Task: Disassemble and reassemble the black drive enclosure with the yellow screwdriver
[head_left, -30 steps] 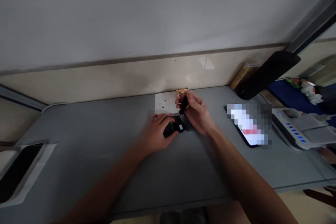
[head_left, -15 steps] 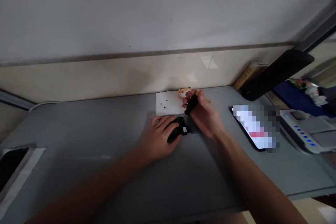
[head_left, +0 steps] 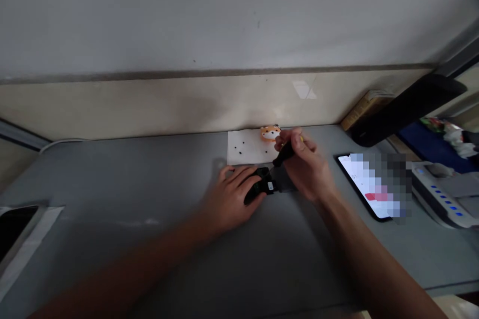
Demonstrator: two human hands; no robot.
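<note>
My left hand [head_left: 234,194] is closed around a small black device [head_left: 254,190] on the grey table, its fingers over the top and thumb along the near side. A small white label shows at the device's right end. My right hand [head_left: 305,162] grips a screwdriver [head_left: 285,152] with a black handle and a bit of yellow at its top. The screwdriver slants down to the left, and its thin shaft reaches the device; the exact contact of the tip is too small to make out. Behind the hands, several tiny dark pieces, perhaps screws, lie on white paper [head_left: 252,145].
An orange-and-white animal-faced toy [head_left: 270,133] sits at the paper's back edge. To the right lie a lit phone [head_left: 361,184] and a white device with blue lights [head_left: 445,199]. A black cylinder [head_left: 407,109] leans near the wall. A dark framed object [head_left: 17,229] is at left.
The view has shifted slightly, so things appear farther right. My right hand uncovers more of the toy and another dark piece on the paper. Both hands keep their holds.
</note>
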